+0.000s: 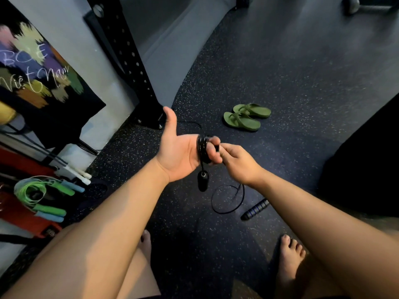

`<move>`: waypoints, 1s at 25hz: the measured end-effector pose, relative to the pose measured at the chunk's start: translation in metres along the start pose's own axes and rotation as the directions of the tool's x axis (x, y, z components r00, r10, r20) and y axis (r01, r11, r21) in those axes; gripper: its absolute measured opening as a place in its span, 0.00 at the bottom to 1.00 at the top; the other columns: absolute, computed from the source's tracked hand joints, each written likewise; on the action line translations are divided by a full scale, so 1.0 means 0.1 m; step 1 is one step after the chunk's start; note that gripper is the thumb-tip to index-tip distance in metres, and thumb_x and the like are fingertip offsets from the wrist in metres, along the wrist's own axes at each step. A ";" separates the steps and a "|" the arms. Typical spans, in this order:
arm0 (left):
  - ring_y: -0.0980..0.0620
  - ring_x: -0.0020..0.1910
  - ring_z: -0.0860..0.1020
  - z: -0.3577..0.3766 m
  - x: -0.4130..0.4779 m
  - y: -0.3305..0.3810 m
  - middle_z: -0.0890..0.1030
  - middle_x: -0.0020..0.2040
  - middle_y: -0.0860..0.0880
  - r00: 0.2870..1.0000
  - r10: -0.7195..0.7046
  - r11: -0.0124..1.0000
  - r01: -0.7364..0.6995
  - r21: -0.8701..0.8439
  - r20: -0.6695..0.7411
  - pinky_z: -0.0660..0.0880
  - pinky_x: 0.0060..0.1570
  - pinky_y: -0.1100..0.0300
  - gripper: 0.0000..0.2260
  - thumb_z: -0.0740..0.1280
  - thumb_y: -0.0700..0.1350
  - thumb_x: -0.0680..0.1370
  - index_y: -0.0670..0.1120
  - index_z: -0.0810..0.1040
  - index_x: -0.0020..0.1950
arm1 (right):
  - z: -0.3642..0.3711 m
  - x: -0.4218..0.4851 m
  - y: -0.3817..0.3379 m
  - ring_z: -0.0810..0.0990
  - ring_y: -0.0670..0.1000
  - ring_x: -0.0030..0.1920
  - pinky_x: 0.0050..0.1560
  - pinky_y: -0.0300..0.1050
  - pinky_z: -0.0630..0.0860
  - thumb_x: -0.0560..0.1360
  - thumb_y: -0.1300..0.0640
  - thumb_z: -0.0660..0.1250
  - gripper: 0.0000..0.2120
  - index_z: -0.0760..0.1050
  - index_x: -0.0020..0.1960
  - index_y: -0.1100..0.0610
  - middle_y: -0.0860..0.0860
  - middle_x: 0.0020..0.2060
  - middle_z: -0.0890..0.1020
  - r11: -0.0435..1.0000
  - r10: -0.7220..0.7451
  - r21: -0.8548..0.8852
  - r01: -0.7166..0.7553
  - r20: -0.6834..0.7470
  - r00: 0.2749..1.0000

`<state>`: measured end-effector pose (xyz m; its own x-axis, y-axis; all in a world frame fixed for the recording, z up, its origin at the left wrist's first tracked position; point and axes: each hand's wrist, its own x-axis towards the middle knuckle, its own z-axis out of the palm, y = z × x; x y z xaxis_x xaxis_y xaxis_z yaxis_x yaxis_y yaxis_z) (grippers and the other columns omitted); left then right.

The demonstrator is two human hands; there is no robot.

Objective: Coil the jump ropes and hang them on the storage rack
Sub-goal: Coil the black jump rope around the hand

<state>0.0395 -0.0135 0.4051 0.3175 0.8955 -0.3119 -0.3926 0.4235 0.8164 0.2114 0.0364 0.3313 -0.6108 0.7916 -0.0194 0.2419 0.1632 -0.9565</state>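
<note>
Beyond the left hand (183,152) wound with black rope (201,147), green sandals (246,117) lie.

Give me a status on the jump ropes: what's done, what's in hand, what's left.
Done: green and blue ropes lie coiled at left; hung or not, I cannot tell. In hand: black rope wound round the fingers of the left hand, one handle dangling; right hand pinches it near the fingertips. Left: hang it, then coil the striped-handled rope loose on the floor.

Open floor (302,72) ahead; perforated post (131,61) left; sandals (246,117) beyond; dark bulk (367,158) right
</note>
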 end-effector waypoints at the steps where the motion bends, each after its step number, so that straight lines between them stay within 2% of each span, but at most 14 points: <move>1: 0.42 0.40 0.82 -0.01 0.00 0.02 0.81 0.35 0.43 0.998 0.049 0.997 -0.052 -0.054 -0.040 0.78 0.53 0.51 0.55 0.37 0.83 0.66 0.36 0.81 0.48 | 0.01 0.01 0.02 0.79 0.48 0.43 0.55 0.55 0.77 0.85 0.56 0.58 0.12 0.77 0.47 0.51 0.50 0.40 0.82 0.997 0.059 0.058 -0.060 0.012 0.998; 2: 0.42 0.40 0.83 -0.03 0.00 0.05 0.82 0.35 0.43 0.990 0.110 0.989 -0.118 -0.090 -0.088 0.77 0.55 0.50 0.55 0.37 0.82 0.67 0.36 0.81 0.48 | 0.02 0.01 0.04 0.80 0.48 0.43 0.54 0.53 0.78 0.84 0.59 0.59 0.08 0.76 0.52 0.54 0.51 0.41 0.82 0.988 0.107 0.110 -0.111 0.042 0.993; 4: 0.42 0.42 0.84 -0.08 0.01 0.10 0.83 0.39 0.42 0.951 0.245 0.955 -0.270 -0.120 -0.187 0.75 0.63 0.46 0.53 0.38 0.80 0.70 0.38 0.84 0.47 | 0.04 -0.01 0.07 0.80 0.48 0.39 0.48 0.47 0.79 0.83 0.64 0.59 0.06 0.74 0.57 0.60 0.53 0.39 0.81 0.972 0.179 0.125 -0.199 0.154 0.972; 6: 0.42 0.47 0.84 -0.13 0.02 0.13 0.84 0.43 0.41 0.898 0.347 0.916 -0.386 -0.110 -0.270 0.70 0.71 0.40 0.51 0.38 0.78 0.73 0.38 0.83 0.49 | 0.06 -0.06 0.04 0.79 0.48 0.35 0.39 0.41 0.79 0.84 0.64 0.58 0.07 0.74 0.58 0.61 0.54 0.38 0.81 0.958 0.270 0.007 -0.285 0.295 0.916; 8: 0.40 0.54 0.84 -0.17 0.04 0.11 0.85 0.47 0.39 0.864 0.367 0.916 -0.400 -0.027 -0.346 0.66 0.75 0.39 0.50 0.37 0.77 0.74 0.36 0.78 0.56 | 0.05 -0.09 -0.04 0.76 0.51 0.33 0.33 0.40 0.76 0.84 0.60 0.59 0.08 0.76 0.58 0.59 0.53 0.36 0.80 0.946 0.324 -0.115 -0.304 0.377 0.867; 11: 0.44 0.62 0.82 -0.26 0.11 0.06 0.86 0.56 0.41 0.826 0.323 0.945 -0.255 0.205 -0.462 0.54 0.79 0.42 0.49 0.32 0.74 0.75 0.40 0.79 0.60 | 0.00 -0.08 -0.21 0.73 0.47 0.31 0.29 0.39 0.74 0.83 0.53 0.63 0.08 0.81 0.54 0.53 0.49 0.31 0.76 0.954 0.285 -0.195 -0.228 0.353 0.891; 13: 0.49 0.60 0.83 -0.30 0.15 0.01 0.87 0.56 0.45 0.828 0.274 0.938 -0.119 0.324 -0.490 0.48 0.79 0.42 0.52 0.31 0.75 0.74 0.41 0.79 0.65 | -0.06 -0.05 -0.30 0.69 0.43 0.27 0.27 0.36 0.69 0.82 0.51 0.65 0.09 0.83 0.52 0.52 0.47 0.29 0.74 0.969 0.192 -0.209 -0.133 0.294 0.937; 15: 0.51 0.58 0.84 -0.33 0.18 -0.05 0.87 0.54 0.45 0.857 0.196 0.919 0.009 0.394 -0.476 0.49 0.79 0.42 0.55 0.32 0.78 0.70 0.40 0.76 0.69 | -0.12 -0.04 -0.35 0.66 0.43 0.27 0.28 0.36 0.66 0.81 0.51 0.66 0.10 0.84 0.51 0.53 0.45 0.27 0.71 0.980 0.068 -0.198 -0.021 0.236 0.969; 18: 0.49 0.62 0.81 -0.35 0.17 -0.11 0.87 0.54 0.45 0.910 0.034 0.831 0.205 0.518 -0.414 0.50 0.79 0.41 0.59 0.33 0.84 0.63 0.43 0.84 0.59 | -0.21 -0.03 -0.34 0.66 0.43 0.28 0.30 0.38 0.65 0.79 0.48 0.69 0.10 0.85 0.46 0.52 0.45 0.27 0.71 0.964 -0.064 -0.239 0.113 0.203 0.977; 19: 0.48 0.62 0.81 -0.35 0.16 -0.12 0.87 0.53 0.44 0.926 -0.037 0.780 0.262 0.568 -0.376 0.50 0.79 0.40 0.61 0.33 0.85 0.60 0.43 0.85 0.57 | -0.23 -0.03 -0.33 0.68 0.42 0.28 0.31 0.39 0.66 0.78 0.47 0.70 0.09 0.85 0.45 0.51 0.45 0.27 0.74 0.952 -0.093 -0.268 0.145 0.199 0.976; 21: 0.47 0.57 0.84 -0.30 0.12 -0.14 0.87 0.50 0.39 0.942 -0.201 0.683 0.332 0.651 -0.270 0.48 0.79 0.38 0.64 0.32 0.85 0.59 0.38 0.84 0.55 | -0.28 -0.03 -0.32 0.75 0.41 0.31 0.33 0.39 0.70 0.75 0.47 0.74 0.08 0.86 0.45 0.51 0.44 0.31 0.82 0.938 -0.128 -0.298 0.177 0.178 0.976; 23: 0.45 0.51 0.86 -0.23 0.06 -0.15 0.87 0.46 0.37 0.923 -0.333 0.622 0.367 0.692 -0.191 0.55 0.77 0.39 0.63 0.31 0.83 0.61 0.34 0.82 0.53 | -0.33 -0.03 -0.31 0.81 0.43 0.35 0.37 0.41 0.75 0.72 0.47 0.76 0.09 0.86 0.43 0.52 0.46 0.35 0.85 0.928 -0.181 -0.301 0.218 0.147 0.973; 25: 0.40 0.45 0.85 -0.17 0.02 -0.13 0.85 0.39 0.39 0.910 -0.395 0.639 0.369 0.675 -0.124 0.68 0.65 0.46 0.63 0.30 0.80 0.64 0.28 0.79 0.53 | -0.35 -0.01 -0.27 0.82 0.46 0.38 0.39 0.43 0.77 0.72 0.45 0.76 0.10 0.85 0.44 0.52 0.45 0.37 0.84 0.891 -0.283 -0.334 0.308 0.123 0.951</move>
<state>0.0312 -0.0148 0.3854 0.3371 0.6648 -0.6666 0.4487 0.5090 0.7346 0.2317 0.0520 0.3673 -0.7419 0.6347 0.2161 0.2794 0.5856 -0.7609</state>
